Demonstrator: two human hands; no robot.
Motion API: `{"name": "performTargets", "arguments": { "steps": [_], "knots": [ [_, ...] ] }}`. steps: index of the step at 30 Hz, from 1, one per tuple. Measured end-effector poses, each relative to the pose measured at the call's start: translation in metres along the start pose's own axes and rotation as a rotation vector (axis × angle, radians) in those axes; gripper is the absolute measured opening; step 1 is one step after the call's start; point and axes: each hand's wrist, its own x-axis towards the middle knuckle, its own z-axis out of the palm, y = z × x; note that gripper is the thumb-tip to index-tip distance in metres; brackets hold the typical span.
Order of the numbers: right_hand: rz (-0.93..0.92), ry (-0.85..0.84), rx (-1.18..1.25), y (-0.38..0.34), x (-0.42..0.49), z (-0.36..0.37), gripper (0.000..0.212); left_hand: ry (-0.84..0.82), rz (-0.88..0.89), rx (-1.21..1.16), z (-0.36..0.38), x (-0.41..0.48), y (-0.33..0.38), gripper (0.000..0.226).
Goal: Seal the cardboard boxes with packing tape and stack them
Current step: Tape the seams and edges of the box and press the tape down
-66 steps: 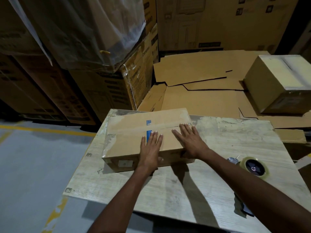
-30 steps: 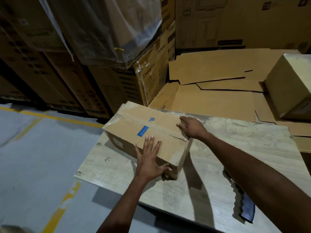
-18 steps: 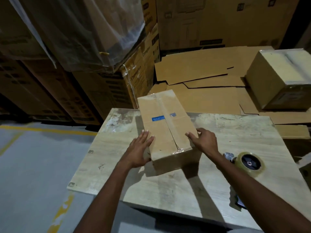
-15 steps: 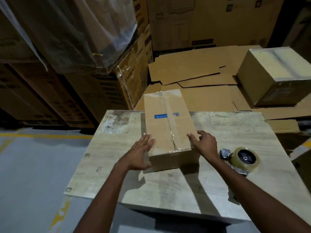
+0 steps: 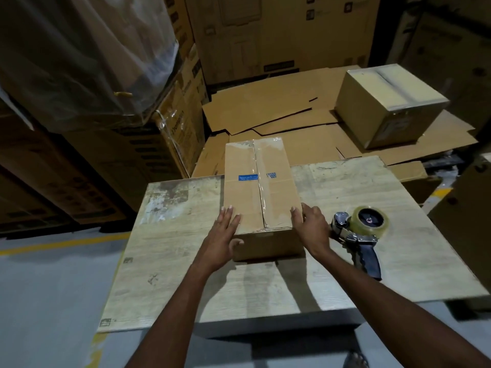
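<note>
The long cardboard box (image 5: 261, 187) lies on the desk (image 5: 172, 261) with one short end facing me and its far end past the desk's back edge. A strip of clear tape (image 5: 258, 166) runs along its top seam, and a blue label (image 5: 248, 177) sits just left of that strip.

My left hand (image 5: 221, 235) lies flat against the box's near left corner, fingers straight and thumb on the front face. My right hand (image 5: 313, 229) presses the box's near right side with open fingers. Neither of my hands grips anything.

The tape dispenser (image 5: 364, 232) rests on the desk just right of the box, near my right hand. Beyond the box lie flattened cardboard sheets (image 5: 265, 110), and to its far right a taped box (image 5: 390, 102) sits on them.
</note>
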Motion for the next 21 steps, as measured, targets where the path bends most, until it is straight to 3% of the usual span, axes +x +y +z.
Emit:
{"name": "performTargets", "arguments": {
  "steps": [7, 11, 17, 21],
  "knots": [
    [-0.092, -0.106, 0.045, 0.012, 0.003, -0.008, 0.039, -0.013, -0.036, 0.261, -0.002, -0.002, 0.015, 0.085],
    [-0.184, -0.177, 0.113, 0.031, 0.004, -0.024, 0.051, -0.007, -0.021, 0.267, -0.002, 0.003, 0.034, 0.089],
    [-0.147, -0.043, 0.177, 0.076, -0.003, -0.046, 0.038, 0.015, -0.026, 0.190, 0.002, 0.017, 0.065, 0.085],
    [-0.398, 0.010, 0.074, 0.071, -0.015, -0.051, 0.044, 0.029, -0.053, 0.138, -0.001, 0.014, 0.057, 0.098]
  ]
}}
